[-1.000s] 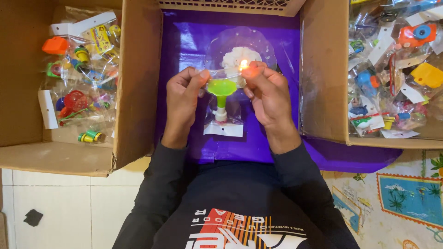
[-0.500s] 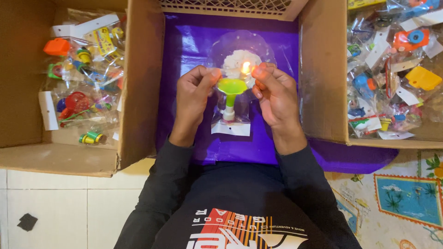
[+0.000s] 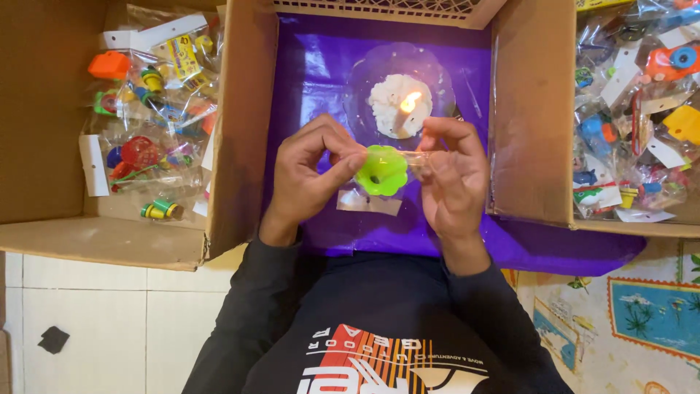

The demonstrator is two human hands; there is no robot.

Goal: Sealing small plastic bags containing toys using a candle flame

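My left hand (image 3: 310,171) and my right hand (image 3: 452,171) together pinch the top edge of a small clear plastic packet (image 3: 368,197) that holds a green funnel-shaped toy (image 3: 380,171). The packet's white card end hangs below the toy. Just beyond my fingers burns a short white candle (image 3: 399,109) with a lit flame, standing in a pool of wax on a clear glass plate (image 3: 364,73). All this is over a purple plastic sheet (image 3: 313,66).
A cardboard box (image 3: 44,146) at the left holds several bagged colourful toys (image 3: 146,117). Another cardboard box (image 3: 529,117) at the right holds more bagged toys (image 3: 642,124). White tiled floor lies at lower left, a patterned mat (image 3: 642,314) at lower right.
My hands have tilted the packet so the green toy's open mouth faces the camera, and the packet's top edge has come nearer to the candle flame.
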